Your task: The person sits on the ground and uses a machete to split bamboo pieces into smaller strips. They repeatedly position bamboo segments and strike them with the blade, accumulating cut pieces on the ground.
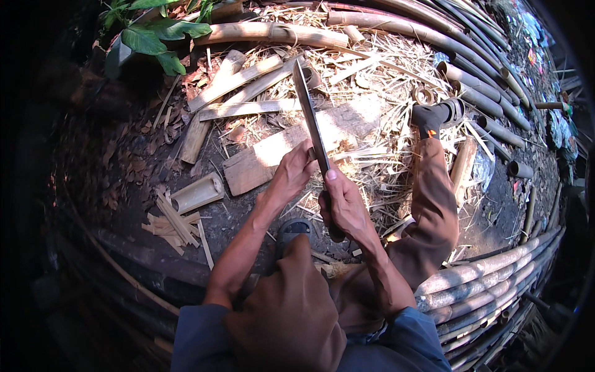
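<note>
My right hand (348, 208) is shut on the dark handle of a long machete (310, 118). Its blade points up and away from me over the ground. My left hand (291, 175) is at the left side of the blade, just above the handle, with fingers curled against the metal. Whether they pinch a thin sliver there is hidden. Both forearms come up from the lower edge over my brown-trousered knee (291, 304).
A worn plank (266, 158) lies under the blade among straw and shavings. A half bamboo tube (198, 193) and short split sticks (173, 224) lie to the left. Long bamboo poles (483, 282) are stacked at the lower right and several more (471, 56) at the upper right. My outstretched leg (434, 192) reaches right.
</note>
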Available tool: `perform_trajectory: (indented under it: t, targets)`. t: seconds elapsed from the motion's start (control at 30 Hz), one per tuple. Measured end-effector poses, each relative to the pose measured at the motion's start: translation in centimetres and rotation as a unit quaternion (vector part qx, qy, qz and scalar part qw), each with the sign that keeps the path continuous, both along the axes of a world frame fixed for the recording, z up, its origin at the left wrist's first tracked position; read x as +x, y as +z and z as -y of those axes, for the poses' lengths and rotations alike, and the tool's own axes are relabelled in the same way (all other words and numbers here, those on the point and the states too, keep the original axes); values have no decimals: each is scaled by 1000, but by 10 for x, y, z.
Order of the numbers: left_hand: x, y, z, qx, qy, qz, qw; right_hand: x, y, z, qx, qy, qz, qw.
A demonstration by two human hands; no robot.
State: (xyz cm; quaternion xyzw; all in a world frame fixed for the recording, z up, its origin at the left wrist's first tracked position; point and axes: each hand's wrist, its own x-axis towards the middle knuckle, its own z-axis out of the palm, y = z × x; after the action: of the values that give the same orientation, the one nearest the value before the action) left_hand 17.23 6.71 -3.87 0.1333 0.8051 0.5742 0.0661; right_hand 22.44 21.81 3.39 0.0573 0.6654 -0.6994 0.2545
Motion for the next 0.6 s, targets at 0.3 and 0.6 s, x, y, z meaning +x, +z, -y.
perform_trajectory:
  t: [0.3, 0.6]
  targets:
    - [-3, -3, 3, -20, 0, -70, 997, 0, 5, 6, -20, -26, 23, 999]
    - [-9, -38, 7, -72, -1, -146, 987, -2, -23, 10, 64, -31, -39, 997]
